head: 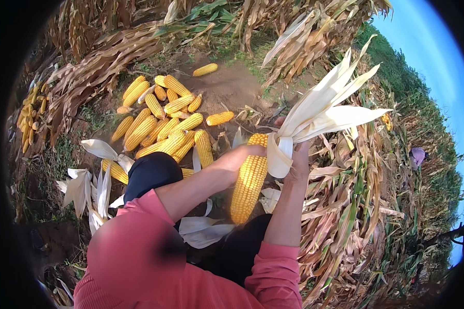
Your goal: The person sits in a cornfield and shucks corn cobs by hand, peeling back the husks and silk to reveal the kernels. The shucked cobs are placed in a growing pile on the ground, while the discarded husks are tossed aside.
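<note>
A large yellow ear of corn (248, 185) hangs tip down between my forearms, its kernels bare. Around its upper part my left hand (243, 156) is closed, with the fingers mostly behind the ear. Pale dry husk leaves (324, 104) fan out to the upper right from the ear's base. My right hand (299, 154) grips these husks where they join the ear; its fingers are largely hidden behind them. Beyond my left arm lies a pile of husked corn ears (158, 123) on the soil. One loose ear (220, 118) rests right of the pile.
Dry cornstalks (100, 65) lie bent across the far left, with a second heap of ears (31, 116) beyond them. More stalks and leaves (340, 208) cover the ground at right. Loose husks (87, 189) lie by my left knee. A distant person (417, 157) is at far right.
</note>
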{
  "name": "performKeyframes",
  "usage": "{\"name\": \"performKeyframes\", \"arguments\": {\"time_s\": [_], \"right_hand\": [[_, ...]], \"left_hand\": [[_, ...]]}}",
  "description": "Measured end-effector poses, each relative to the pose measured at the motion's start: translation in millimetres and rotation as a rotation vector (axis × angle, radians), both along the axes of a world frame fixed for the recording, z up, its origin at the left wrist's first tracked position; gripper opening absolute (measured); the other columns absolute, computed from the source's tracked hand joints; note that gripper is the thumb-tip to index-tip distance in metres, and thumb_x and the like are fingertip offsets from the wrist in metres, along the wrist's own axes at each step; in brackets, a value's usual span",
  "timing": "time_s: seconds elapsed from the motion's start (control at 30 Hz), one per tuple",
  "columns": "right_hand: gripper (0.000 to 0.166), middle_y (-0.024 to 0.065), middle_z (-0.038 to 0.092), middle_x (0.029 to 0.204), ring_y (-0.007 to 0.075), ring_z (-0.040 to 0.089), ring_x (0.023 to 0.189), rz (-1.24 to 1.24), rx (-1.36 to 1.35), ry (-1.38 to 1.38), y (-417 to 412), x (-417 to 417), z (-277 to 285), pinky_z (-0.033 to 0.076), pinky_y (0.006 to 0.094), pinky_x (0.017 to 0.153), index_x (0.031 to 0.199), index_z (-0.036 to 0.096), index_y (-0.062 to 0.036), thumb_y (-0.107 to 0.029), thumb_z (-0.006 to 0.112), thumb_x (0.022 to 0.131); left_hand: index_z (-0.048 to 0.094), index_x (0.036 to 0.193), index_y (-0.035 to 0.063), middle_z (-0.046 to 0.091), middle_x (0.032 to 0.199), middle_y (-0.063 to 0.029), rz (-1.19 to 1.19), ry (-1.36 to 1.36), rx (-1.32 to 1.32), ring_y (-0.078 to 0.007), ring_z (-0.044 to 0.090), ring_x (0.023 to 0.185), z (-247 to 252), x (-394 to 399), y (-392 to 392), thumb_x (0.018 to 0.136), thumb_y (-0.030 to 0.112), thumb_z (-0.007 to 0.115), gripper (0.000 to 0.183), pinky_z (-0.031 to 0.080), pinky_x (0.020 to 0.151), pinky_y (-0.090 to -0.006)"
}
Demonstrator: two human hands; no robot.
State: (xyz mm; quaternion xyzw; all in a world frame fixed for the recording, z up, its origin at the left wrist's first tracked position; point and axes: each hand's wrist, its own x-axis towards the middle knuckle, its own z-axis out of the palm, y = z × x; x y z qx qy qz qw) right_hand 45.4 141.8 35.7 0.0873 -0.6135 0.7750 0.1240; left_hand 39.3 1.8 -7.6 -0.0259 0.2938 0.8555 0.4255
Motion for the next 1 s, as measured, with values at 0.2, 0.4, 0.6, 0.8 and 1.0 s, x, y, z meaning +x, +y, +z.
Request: {"name": "performKeyframes", "arguments": {"time_s": [0.2,0.4,0.6,0.8,1.0], "right_hand": [[0.049,0.0090,0.060,0.107,0.0176,0.057,0.098,0.063,0.720,-0.220,4.2,14.6,11.8,0.046,0.0314,0.084,0.118,0.052,-0.0004,-0.002,0.068,0.072],[0.029,0.0123,0.062,0.093,0.0213,0.060,0.079,-0.136,0.374,-0.107,0.7,2.1,-18.2,0.050,0.0358,0.074,0.112,0.055,0.0013,-0.010,0.057,0.085],[0.011,0.0002,0.036,0.061,0.0093,0.031,0.048,-0.107,-0.483,-0.039,-9.8,-4.2,1.9,0.030,0.0227,0.044,0.085,0.047,-0.0054,-0.015,0.050,0.089],[0.017,-0.0026,0.028,0.056,0.0078,0.022,0.043,0.065,-1.017,-0.002,7.3,-6.8,2.3,0.017,0.0234,0.036,0.079,0.041,-0.0052,-0.017,0.051,0.085],[0.014,-0.0048,0.024,0.055,0.0060,0.016,0.042,0.258,-1.210,0.114,4.2,5.0,14.4,0.012,0.0234,0.036,0.078,0.039,-0.0076,-0.014,0.051,0.083]], "left_hand": [[0.052,0.118,0.0019,0.062,0.109,-0.0114,0.055,-0.065,0.256,-0.0196,0.062,0.094,-20.8,-9.0,6.4,0.084,0.025,0.062,0.042,0.052,0.084,-0.0355],[0.056,0.114,0.0034,0.064,0.102,-0.0079,-0.024,0.070,0.159,-0.0155,0.063,0.085,-17.2,-1.8,8.1,0.086,0.023,0.062,0.034,0.053,0.072,-0.0265],[0.055,0.109,0.0018,0.063,0.097,-0.0060,-0.002,0.421,0.030,-0.0138,0.060,0.085,-13.2,1.9,9.6,0.077,0.023,0.070,0.041,0.049,0.074,-0.0301],[0.054,0.110,0.0019,0.062,0.095,-0.0061,-0.039,0.143,0.295,-0.0159,0.061,0.082,-16.3,11.3,11.6,0.076,0.021,0.068,0.042,0.051,0.072,-0.0293],[0.055,0.107,0.0002,0.062,0.094,-0.0069,-0.045,0.273,0.299,-0.0174,0.062,0.083,3.4,11.5,-1.0,0.070,0.024,0.072,0.047,0.051,0.074,-0.0294]]}}
